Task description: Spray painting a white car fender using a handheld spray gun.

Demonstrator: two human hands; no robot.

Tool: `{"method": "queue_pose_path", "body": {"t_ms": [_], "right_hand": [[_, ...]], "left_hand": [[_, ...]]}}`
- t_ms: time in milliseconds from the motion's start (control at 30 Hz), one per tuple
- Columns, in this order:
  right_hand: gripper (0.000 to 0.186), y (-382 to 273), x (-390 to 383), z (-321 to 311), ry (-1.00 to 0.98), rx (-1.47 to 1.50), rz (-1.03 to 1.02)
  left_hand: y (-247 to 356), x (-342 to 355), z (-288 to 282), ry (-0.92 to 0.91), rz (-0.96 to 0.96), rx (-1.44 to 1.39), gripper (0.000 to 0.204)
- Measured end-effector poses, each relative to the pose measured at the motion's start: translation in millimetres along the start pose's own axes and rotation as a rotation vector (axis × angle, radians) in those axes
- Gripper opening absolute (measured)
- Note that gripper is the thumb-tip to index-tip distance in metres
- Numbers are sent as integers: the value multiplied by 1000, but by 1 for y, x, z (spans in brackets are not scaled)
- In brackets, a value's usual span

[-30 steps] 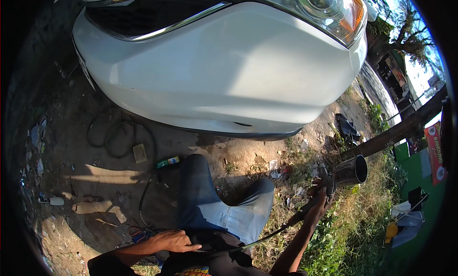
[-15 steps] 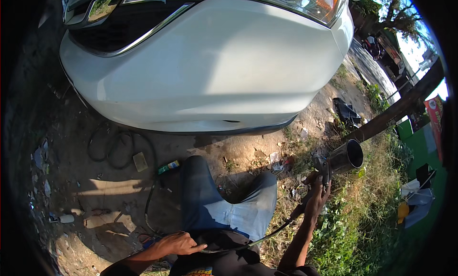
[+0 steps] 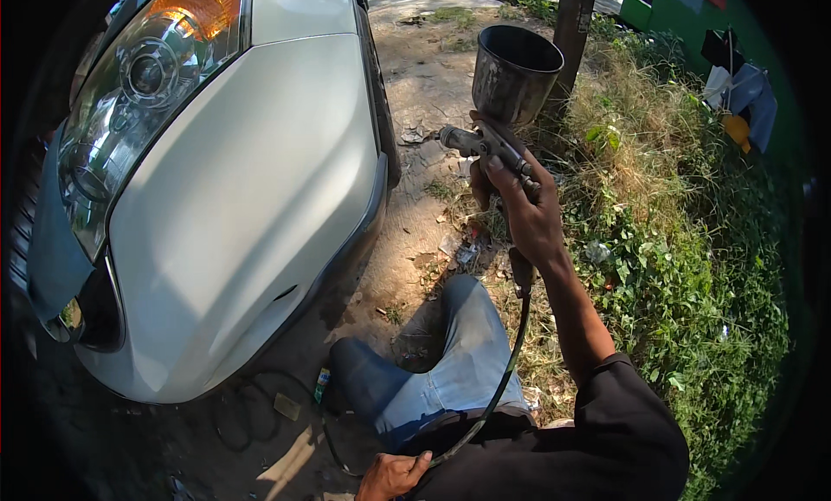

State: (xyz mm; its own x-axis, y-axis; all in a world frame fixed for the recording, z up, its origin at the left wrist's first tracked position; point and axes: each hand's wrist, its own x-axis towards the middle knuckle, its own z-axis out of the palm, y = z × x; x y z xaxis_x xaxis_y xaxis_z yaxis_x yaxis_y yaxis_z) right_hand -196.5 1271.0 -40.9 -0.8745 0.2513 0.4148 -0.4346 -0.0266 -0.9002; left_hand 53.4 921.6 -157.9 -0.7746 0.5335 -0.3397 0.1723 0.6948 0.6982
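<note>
My right hand is wrapped round the handle of a spray gun, raised at the upper middle. A dark metal cup sits on top of the gun, its mouth showing; its contents are too dark to make out. From the handle's foot a dark air hose curves down across my lap. Low in the picture, my left hand is closed on that hose. Left of the gun, apart from its nozzle, is the white front bumper of a car.
The car's headlight adjoins the bumper. A dark post rises behind the cup. Weeds grow along the right. A coil of hose, a flat tan block and a green-labelled tube lie on the ground near the bumper.
The view has swung to the right, so the bumper now stands at the left. My right hand has lifted the spray gun higher and turned it toward the bumper. My left hand keeps the hose.
</note>
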Motion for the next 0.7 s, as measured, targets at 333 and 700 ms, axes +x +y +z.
{"method": "queue_pose_path", "body": {"t_ms": [333,700], "right_hand": [[51,19,-38,-3,-316,-44,45],[46,20,15,-11,-418,-24,94]], "left_hand": [[17,12,11,-137,-132,-51,35],[56,58,5,-166,-110,-32,34]]}}
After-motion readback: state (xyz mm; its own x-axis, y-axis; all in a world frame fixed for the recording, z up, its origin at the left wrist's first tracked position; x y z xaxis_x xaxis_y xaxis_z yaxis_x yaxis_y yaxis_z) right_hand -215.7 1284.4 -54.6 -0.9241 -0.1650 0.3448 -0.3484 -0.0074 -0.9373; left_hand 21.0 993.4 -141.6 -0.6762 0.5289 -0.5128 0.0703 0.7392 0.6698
